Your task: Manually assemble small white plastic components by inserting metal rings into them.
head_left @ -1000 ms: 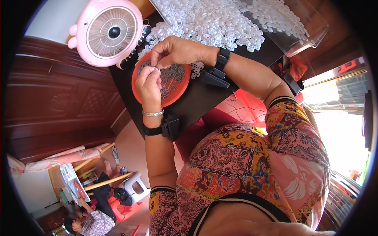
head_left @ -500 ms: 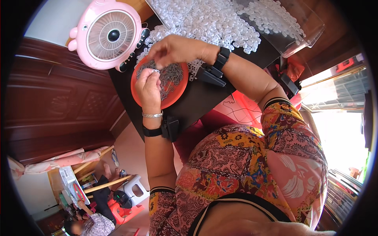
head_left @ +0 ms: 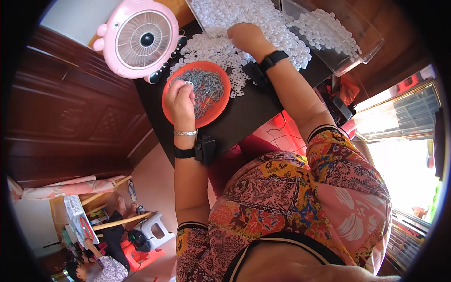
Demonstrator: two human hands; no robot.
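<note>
My left hand [head_left: 181,102] is closed over the left side of an orange-red bowl [head_left: 220,111], its thumb and fingers pinching a small white plastic piece [head_left: 189,83]. Inside the bowl lie many thin grey screw-like pieces [head_left: 206,87]. Farther back, my right hand [head_left: 250,38] rests at a big heap of small white plastic pieces [head_left: 268,23]. Its back faces up and the fingertips are hidden below it, so I cannot see whether they hold anything.
A pink animal-shaped fan [head_left: 145,40] stands at the table's back left. At the back right is a clear plastic bin [head_left: 350,63] holding more white pieces. Loose white pieces lie on the dark table [head_left: 235,117]. Another person [head_left: 110,268] is at the lower left, near a grey stool [head_left: 157,230].
My right hand has moved away from the left hand and bowl, back and right onto the white heap. The left hand keeps its pinch over the bowl.
</note>
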